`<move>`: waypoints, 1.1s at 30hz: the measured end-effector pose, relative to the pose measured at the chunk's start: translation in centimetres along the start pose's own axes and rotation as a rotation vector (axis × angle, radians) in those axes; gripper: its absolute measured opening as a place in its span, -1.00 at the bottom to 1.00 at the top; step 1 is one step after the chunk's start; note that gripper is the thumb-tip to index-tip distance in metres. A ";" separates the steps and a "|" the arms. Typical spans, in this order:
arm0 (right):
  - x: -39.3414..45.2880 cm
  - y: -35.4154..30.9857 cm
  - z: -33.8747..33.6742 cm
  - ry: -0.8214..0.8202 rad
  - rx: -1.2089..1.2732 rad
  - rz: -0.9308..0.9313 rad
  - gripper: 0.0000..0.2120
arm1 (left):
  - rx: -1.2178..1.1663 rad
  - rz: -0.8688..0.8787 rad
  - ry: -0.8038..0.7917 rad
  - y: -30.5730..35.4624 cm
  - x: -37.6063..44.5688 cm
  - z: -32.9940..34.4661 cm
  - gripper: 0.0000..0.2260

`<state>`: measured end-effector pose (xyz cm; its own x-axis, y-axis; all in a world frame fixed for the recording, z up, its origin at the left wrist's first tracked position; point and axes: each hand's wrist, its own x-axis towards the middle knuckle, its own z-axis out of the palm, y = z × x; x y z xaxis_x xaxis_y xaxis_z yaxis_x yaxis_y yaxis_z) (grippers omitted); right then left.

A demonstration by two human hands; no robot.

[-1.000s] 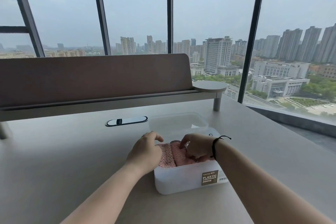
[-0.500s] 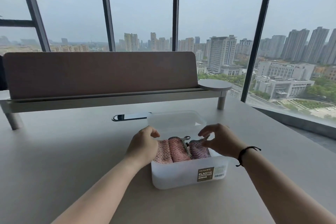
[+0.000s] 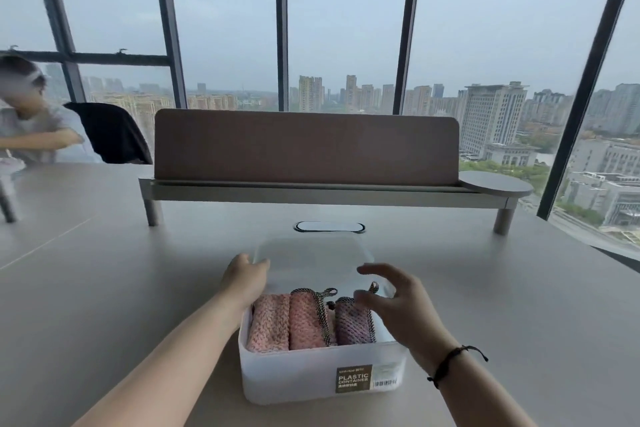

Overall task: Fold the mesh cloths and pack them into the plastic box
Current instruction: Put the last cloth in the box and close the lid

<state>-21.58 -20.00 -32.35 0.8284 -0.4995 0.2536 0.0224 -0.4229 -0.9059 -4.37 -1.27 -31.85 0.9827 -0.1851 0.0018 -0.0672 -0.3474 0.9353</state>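
A white plastic box [image 3: 294, 378] with a "PLASTIC CONTAINER" label stands on the table in front of me. Inside it lie three folded mesh cloths side by side: a pink cloth [image 3: 270, 322], a second pink cloth [image 3: 306, 319] and a purple cloth [image 3: 351, 326]. The translucent lid [image 3: 311, 260] sits at the box's far end. My left hand [image 3: 244, 279] grips the lid's left edge, thumb on top. With fingers spread and holding nothing, my right hand [image 3: 398, 302] hovers over the box's right side, beside the lid's near right corner.
A brown desk divider [image 3: 304, 146] on a raised shelf spans the far side, with a cable port [image 3: 329, 227] just beyond the lid. A person [image 3: 27, 128] and a black chair [image 3: 110, 132] are at far left. The table's edge runs along the right by the windows.
Both hands have come up out of the box and off the cloths. My left hand has moved onto the lid and my right hand has opened. The view has tilted up and shifted left.
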 end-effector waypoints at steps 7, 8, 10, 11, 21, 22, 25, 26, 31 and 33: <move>0.0 -1.0 4.8 0.201 0.275 0.115 -0.59 | -0.193 0.144 0.094 -1.4 0.7 -3.8 -0.74; 0.1 -1.1 5.1 0.222 0.320 0.125 -0.59 | -0.251 0.167 0.099 -1.2 0.5 -4.1 -0.83; 0.2 -1.7 5.3 0.268 0.430 0.145 -0.60 | -0.366 0.166 0.113 -1.2 0.7 -4.4 -0.84; 0.1 -2.0 5.3 0.293 0.482 0.157 -0.59 | -0.414 0.172 0.097 -1.3 0.8 -4.6 -0.82; 0.4 -3.0 5.7 0.315 0.766 0.270 -0.44 | -0.523 0.265 -0.088 -3.3 -2.9 -5.8 -0.31; 0.4 -2.9 5.7 0.293 0.782 0.273 -0.45 | -0.508 0.269 -0.119 -3.9 -3.4 -6.0 -0.25; 0.1 -3.3 5.6 0.233 0.813 0.245 -0.64 | -0.525 0.258 -0.212 -5.3 -4.6 -5.9 -0.12; 0.2 -3.1 5.4 0.224 0.815 0.233 -0.74 | -0.555 0.262 -0.212 -5.6 -5.0 -5.9 -0.11; -1.1 -2.2 4.9 0.116 0.725 0.211 -0.26 | -0.611 0.251 -0.158 -6.2 -5.7 -5.8 -0.20; -1.6 -2.0 4.9 0.074 0.629 0.200 -0.32 | -0.522 0.294 -0.124 -5.9 -6.0 -5.5 -0.39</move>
<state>-20.16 -14.65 -32.60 0.8101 -0.5829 0.0622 0.2130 0.1939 -0.9576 -8.95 6.96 -35.48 0.9064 -0.3210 0.2746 -0.2086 0.2252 0.9517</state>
